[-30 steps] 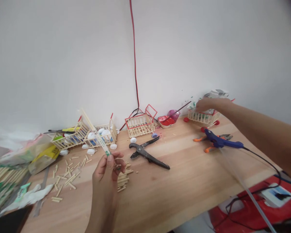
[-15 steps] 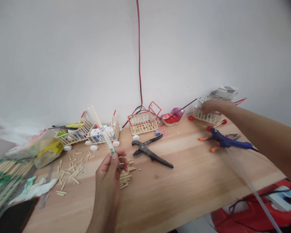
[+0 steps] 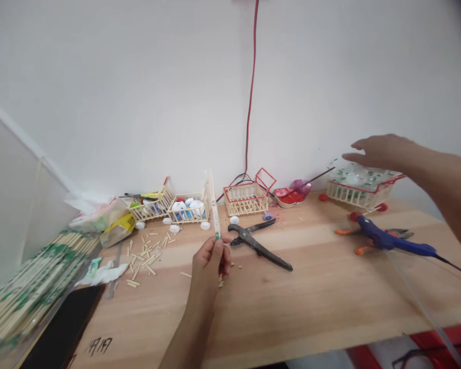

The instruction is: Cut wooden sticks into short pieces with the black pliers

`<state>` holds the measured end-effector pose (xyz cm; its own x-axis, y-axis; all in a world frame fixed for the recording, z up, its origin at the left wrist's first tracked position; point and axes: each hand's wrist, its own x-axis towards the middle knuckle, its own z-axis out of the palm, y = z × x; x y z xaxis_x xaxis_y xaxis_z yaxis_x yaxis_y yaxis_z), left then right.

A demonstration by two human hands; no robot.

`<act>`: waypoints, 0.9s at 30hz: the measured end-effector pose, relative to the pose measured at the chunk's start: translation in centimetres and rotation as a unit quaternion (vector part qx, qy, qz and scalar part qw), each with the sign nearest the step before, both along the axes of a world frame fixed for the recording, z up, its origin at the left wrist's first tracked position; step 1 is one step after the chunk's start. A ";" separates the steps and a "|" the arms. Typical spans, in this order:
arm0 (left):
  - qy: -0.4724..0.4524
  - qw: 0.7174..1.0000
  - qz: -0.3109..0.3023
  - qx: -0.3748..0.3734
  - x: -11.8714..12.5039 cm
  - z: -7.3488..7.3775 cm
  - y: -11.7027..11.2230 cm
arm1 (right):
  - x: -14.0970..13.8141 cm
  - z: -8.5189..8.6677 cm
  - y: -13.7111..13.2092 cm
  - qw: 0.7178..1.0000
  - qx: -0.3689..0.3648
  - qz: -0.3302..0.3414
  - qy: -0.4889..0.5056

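Observation:
My left hand (image 3: pixel 211 256) is closed around the lower end of a pair of wrapped chopsticks (image 3: pixel 215 215), which points upward in its printed clear sleeve. Above the right-hand mini cart (image 3: pixel 359 195), my right hand (image 3: pixel 384 149) hovers with fingers apart and nothing in them. That cart has red wheels and a red rim, and crumpled clear wrappers (image 3: pixel 355 174) fill it. Black cutters (image 3: pixel 259 245) lie with handles spread, just right of my left hand. Cut stick pieces (image 3: pixel 148 256) are scattered to the left, and a few more are partly hidden behind my left hand.
Against the wall stand a red-rimmed stick cart (image 3: pixel 248 200) and two carts holding bottle caps (image 3: pixel 190 207). A red paint tray (image 3: pixel 290 196) and a blue glue gun (image 3: pixel 392 240) sit rightward. Wrapped chopsticks (image 3: pixel 42 282) and a dark phone (image 3: pixel 63 328) lie left.
My right hand has lifted out of the right-hand cart and its fingers have opened; wrappers now show in the cart. The view has turned left, while my left hand keeps the chopsticks.

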<state>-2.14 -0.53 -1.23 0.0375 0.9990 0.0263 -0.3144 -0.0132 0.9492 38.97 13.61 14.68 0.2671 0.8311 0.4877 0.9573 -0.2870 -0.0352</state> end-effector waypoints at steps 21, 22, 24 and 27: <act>0.162 0.984 0.062 0.051 0.5 -0.3 -1.4 | -33.4 -11.5 -9.6 0.526 0.030 0.466 0.711; 0.160 0.983 0.069 0.048 0.4 -0.3 -1.4 | -33.4 -11.8 -10.0 0.537 0.010 0.468 0.702; 0.156 0.985 0.066 0.042 0.4 -0.3 -1.3 | -33.3 -12.5 -10.5 0.564 -0.016 0.469 0.679; 0.156 0.985 0.054 0.041 0.4 -0.3 -1.2 | -32.6 -13.3 -10.7 0.616 -0.030 0.487 0.619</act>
<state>-1.71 -1.70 -1.55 -0.0504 0.9925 0.1118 -0.0008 -0.1120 0.9937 6.40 2.90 1.34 -0.2366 0.8973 0.3726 -0.0729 0.3660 -0.9277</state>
